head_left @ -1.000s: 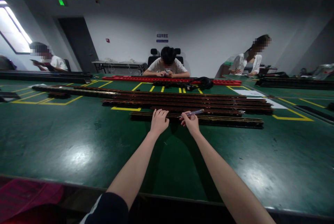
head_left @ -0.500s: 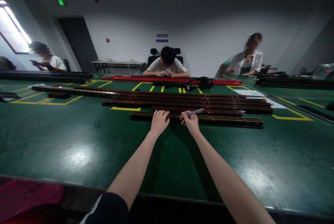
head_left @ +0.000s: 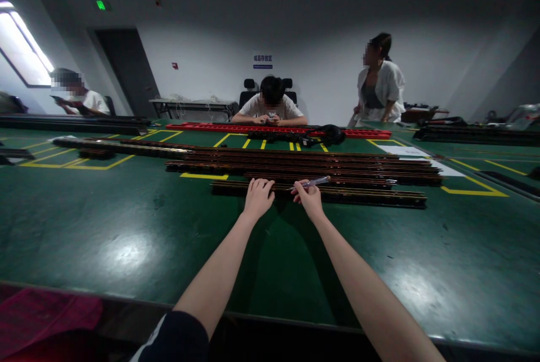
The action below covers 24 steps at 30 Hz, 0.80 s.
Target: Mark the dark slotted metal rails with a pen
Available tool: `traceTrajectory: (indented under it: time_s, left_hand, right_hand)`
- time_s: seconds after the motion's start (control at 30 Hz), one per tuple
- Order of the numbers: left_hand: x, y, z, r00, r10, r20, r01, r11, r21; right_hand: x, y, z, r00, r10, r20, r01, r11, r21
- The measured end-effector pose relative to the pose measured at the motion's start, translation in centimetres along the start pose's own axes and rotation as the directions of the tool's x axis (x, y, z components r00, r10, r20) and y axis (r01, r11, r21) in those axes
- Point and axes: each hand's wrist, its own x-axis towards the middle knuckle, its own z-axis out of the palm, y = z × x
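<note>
My left hand [head_left: 259, 199] is laid over the nearest long black strip [head_left: 371, 196], its fingers bent across the top and the thumb by the near side. This strip has a gold-coloured line along its length and lies crosswise on the green table. Just to the right, my right hand [head_left: 309, 196] pinches a slim pen-like tool [head_left: 317, 181] with a clear barrel. Its tip points left, down at the strip between my hands; whether it touches cannot be made out. Behind the strip lies a bundle of similar dark strips [head_left: 295, 159] with copper-coloured edges.
Beyond the bundle are a coil of black cable [head_left: 331, 134] and a red slotted rail [head_left: 363, 133]. White sheets [head_left: 403, 150] lie at the right. Across the green table [head_left: 169, 238] sit two people; another person [head_left: 379, 86] stands at the right.
The person at the far right has risen from a low position to standing and shifted left. My hands, the tool and the strips look unmoved.
</note>
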Motion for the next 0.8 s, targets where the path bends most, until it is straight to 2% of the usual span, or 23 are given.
traceTrajectory:
  time_s: [0.5, 0.8]
  left_hand:
    - [-0.06, 0.08, 0.52, 0.999, 0.01, -0.039, -0.007, 0.997, 0.076]
    - [-0.09, 0.35, 0.43, 0.998, 0.009, -0.058, -0.004, 0.996, 0.094]
  right_hand:
    - [0.33, 0.97, -0.06, 0.996, -0.081, 0.031, 0.081, 0.997, -0.01]
    - [0.17, 0.24, -0.35, 0.994, -0.071, 0.086, 0.077, 0.994, -0.073]
